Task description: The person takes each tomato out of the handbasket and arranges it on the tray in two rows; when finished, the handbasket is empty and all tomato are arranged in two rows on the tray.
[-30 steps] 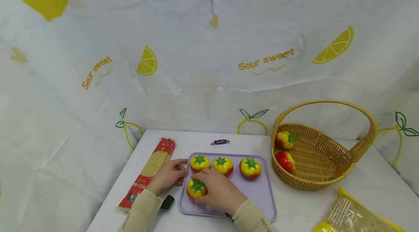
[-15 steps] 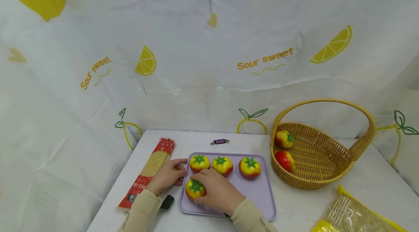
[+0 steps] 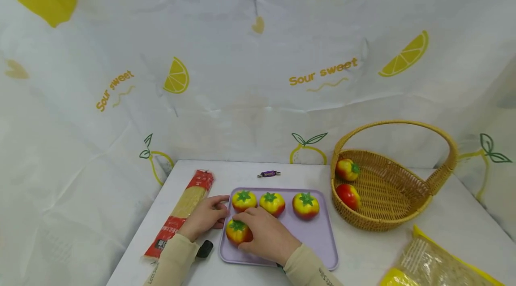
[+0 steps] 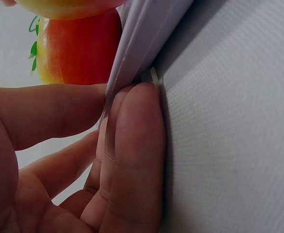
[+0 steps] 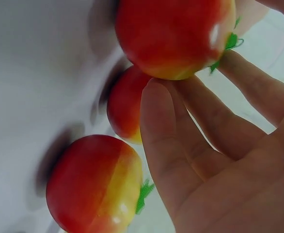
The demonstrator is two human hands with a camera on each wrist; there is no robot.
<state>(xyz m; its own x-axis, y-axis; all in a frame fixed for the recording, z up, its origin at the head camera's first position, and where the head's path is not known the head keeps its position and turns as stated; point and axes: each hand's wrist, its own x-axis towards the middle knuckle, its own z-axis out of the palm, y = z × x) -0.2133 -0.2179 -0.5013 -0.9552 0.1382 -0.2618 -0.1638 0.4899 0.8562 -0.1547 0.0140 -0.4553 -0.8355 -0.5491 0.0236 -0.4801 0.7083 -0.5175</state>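
A lilac tray carries several red-and-yellow toy tomatoes with green star-shaped leaves. My left hand grips the tray's left rim, digits on both sides of it. At the tray's front left, my right hand holds one toy tomato; its fingertips press against the red side in the right wrist view. Behind it sit a left tomato and a middle tomato, partly covered by my right hand. A further tomato stands apart at the right.
A wicker basket with a tall handle stands right, holding two more toy tomatoes. A red noodle packet lies left, near a small black object. A purple-wrapped candy lies behind the tray; a yellow-edged bag lies front right.
The toy tomato in my right hand has tipped slightly, its leaf shifting left. The head view has drifted a little. My left hand stays on the tray rim.
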